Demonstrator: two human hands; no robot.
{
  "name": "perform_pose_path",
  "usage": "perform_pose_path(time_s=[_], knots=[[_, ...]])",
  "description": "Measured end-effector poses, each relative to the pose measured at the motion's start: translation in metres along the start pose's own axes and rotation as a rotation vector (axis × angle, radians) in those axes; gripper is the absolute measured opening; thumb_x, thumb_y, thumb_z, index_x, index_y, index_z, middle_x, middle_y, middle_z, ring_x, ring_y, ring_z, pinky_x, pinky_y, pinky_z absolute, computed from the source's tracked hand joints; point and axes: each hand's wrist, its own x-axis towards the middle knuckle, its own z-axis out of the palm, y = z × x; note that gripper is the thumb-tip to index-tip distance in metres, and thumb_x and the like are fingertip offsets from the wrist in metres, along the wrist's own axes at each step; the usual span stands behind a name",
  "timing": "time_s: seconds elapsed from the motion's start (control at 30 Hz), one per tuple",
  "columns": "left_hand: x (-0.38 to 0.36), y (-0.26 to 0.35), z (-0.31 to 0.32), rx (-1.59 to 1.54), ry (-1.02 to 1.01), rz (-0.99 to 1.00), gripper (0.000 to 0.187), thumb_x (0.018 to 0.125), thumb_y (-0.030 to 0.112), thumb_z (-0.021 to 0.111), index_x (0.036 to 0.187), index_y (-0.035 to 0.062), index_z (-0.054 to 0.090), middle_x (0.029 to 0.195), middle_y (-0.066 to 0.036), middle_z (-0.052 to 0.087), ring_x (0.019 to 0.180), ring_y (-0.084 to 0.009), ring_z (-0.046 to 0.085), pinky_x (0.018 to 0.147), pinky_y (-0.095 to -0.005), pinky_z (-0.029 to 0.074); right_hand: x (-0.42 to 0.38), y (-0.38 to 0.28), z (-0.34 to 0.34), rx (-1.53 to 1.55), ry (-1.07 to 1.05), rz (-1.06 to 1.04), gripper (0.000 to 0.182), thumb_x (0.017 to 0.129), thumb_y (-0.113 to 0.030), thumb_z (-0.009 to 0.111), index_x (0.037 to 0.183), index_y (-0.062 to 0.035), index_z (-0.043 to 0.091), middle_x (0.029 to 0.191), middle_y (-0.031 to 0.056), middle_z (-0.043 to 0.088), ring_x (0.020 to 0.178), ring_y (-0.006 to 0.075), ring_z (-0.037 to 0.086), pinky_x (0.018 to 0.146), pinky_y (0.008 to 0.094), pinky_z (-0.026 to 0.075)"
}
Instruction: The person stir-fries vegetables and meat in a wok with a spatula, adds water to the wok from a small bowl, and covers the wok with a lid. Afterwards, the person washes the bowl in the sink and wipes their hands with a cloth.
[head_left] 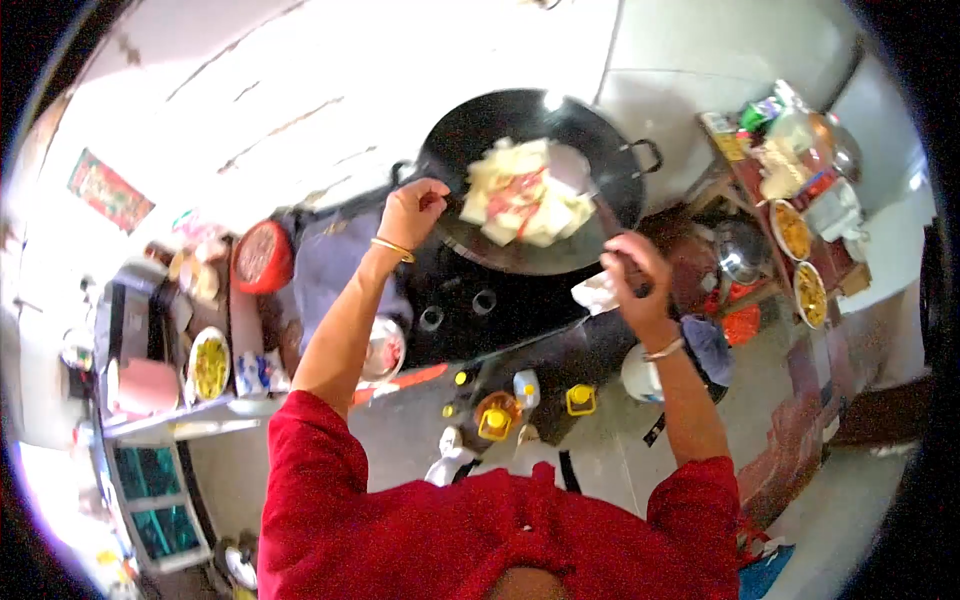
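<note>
A large black wok holds a heap of pale, flat slices with reddish strips on top. My left hand is at the wok's left rim, its fingers closed together; whether anything is between them I cannot make out. Beyond the wok's right front edge, my right hand is closed around the dark handle of what looks like a spatula. Its greyish head seems to rest in the wok beside the slices, partly blurred. A white cloth lies just left of my right hand.
The black stove supports the wok. On the left counter are a red container, a plate of yellow-green food and a bowl. Oil bottles stand below. A wooden table with plates of food is at right.
</note>
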Motion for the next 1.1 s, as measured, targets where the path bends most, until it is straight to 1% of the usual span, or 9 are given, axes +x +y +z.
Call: perform_pose_path(time_s=[0.2, 0.33, 0.43, 0.6, 0.63, 0.8, 0.9, 1.03, 1.1], knots=[[-0.122, -0.042, -0.069, 0.149, -0.304, -0.256, 0.017, 0.07, 0.012, 0.06, 0.085, 0.0048, 0.057, 0.07, -0.009, 0.059, 0.059, -0.0144, 0.056, 0.056, -0.0268, 0.045, -0.026, -0.018, 0.006, 0.109, 0.07, 0.186, 0.016, 0.071, 0.006, 0.056, 0.087, 0.002, 0.053, 0.09, 0.0093, 0.057, 0.083, 0.0148, 0.054, 0.074, 0.0265, 0.043], [-0.2, -0.104, -0.059, 0.553, -0.553, -0.158, 0.04, 0.065, 0.024, 0.063, 0.102, 0.012, 0.052, 0.092, -0.01, 0.058, 0.085, -0.0252, 0.055, 0.073, -0.0357, 0.043, -0.03, -0.031, 0.008, 0.098, 0.057, 0.203, 0.012, 0.075, 0.004, 0.053, 0.086, 0.0023, 0.052, 0.089, 0.0097, 0.056, 0.083, 0.0157, 0.055, 0.075, 0.0263, 0.043], [-0.222, -0.106, -0.04, 0.499, -0.55, -0.124, 0.051, 0.061, 0.022, 0.063, 0.109, 0.0164, 0.048, 0.118, -0.011, 0.04, 0.11, -0.0305, 0.035, 0.091, -0.0415, 0.03, -0.033, -0.04, 0.013, 0.15, 0.114, 0.288, 0.011, 0.075, 0.005, 0.052, 0.086, 0.0026, 0.052, 0.09, 0.0101, 0.056, 0.083, 0.0157, 0.054, 0.075, 0.0261, 0.042], [-0.233, -0.119, -0.017, 0.365, -0.423, -0.062, 0.043, 0.062, 0.016, 0.061, 0.104, 0.0184, 0.051, 0.105, -0.018, 0.042, 0.095, -0.0368, 0.044, 0.082, -0.041, 0.038, -0.039, -0.053, 0.008, 0.028, 0.146, 0.274, 0.011, 0.075, 0.004, 0.054, 0.086, 0.0024, 0.052, 0.089, 0.0079, 0.055, 0.085, 0.0145, 0.053, 0.075, 0.0261, 0.042], [-0.234, -0.119, -0.013, 0.353, -0.366, -0.097, 0.041, 0.062, 0.015, 0.06, 0.101, 0.0173, 0.052, 0.104, -0.018, 0.042, 0.092, -0.0375, 0.046, 0.08, -0.041, 0.039, -0.044, -0.051, 0.005, 0.03, 0.134, 0.265, 0.015, 0.077, 0.006, 0.049, 0.092, 0.0035, 0.048, 0.09, 0.0106, 0.052, 0.085, 0.0235, 0.057, 0.076, 0.0285, 0.045], [-0.228, -0.117, -0.006, 0.423, -0.301, -0.304, 0.044, 0.059, 0.011, 0.059, 0.101, 0.0136, 0.048, 0.107, -0.02, 0.04, 0.094, -0.0403, 0.044, 0.079, -0.0436, 0.04, -0.051, -0.056, -0.005, 0.137, 0.275, 0.308, 0.015, 0.078, 0.006, 0.047, 0.093, 0.0047, 0.047, 0.092, 0.0103, 0.05, 0.087, 0.0266, 0.057, 0.077, 0.0301, 0.044], [-0.215, -0.105, -0.009, 0.538, -0.541, -0.402, 0.055, 0.054, 0.017, 0.061, 0.107, 0.0141, 0.046, 0.112, -0.023, 0.036, 0.095, -0.0436, 0.042, 0.085, -0.0458, 0.036, -0.054, -0.056, -0.013, 0.113, 0.314, 0.321, 0.015, 0.078, 0.007, 0.047, 0.093, 0.0049, 0.047, 0.093, 0.0109, 0.05, 0.086, 0.027, 0.057, 0.077, 0.0302, 0.044], [-0.196, -0.053, -0.015, 0.491, -0.368, -0.496, 0.032, 0.062, 0.013, 0.056, 0.094, 0.0136, 0.055, 0.106, -0.021, 0.041, 0.093, -0.0387, 0.045, 0.077, -0.0436, 0.04, -0.052, -0.053, -0.014, 0.251, 0.478, 0.38, 0.014, 0.075, 0.004, 0.053, 0.089, 0.0047, 0.05, 0.091, 0.0089, 0.052, 0.08, 0.0226, 0.057, 0.074, 0.0309, 0.046], [-0.223, -0.124, 0.01, 0.476, -0.276, -0.331, 0.02, 0.062, 0.015, 0.056, 0.082, 0.0117, 0.057, 0.095, -0.02, 0.048, 0.086, -0.0368, 0.049, 0.075, -0.0415, 0.041, -0.053, -0.052, -0.018, 0.284, 0.536, 0.412, 0.014, 0.076, 0.003, 0.053, 0.089, 0.0051, 0.049, 0.09, 0.0092, 0.052, 0.078, 0.0242, 0.058, 0.072, 0.0299, 0.046]])
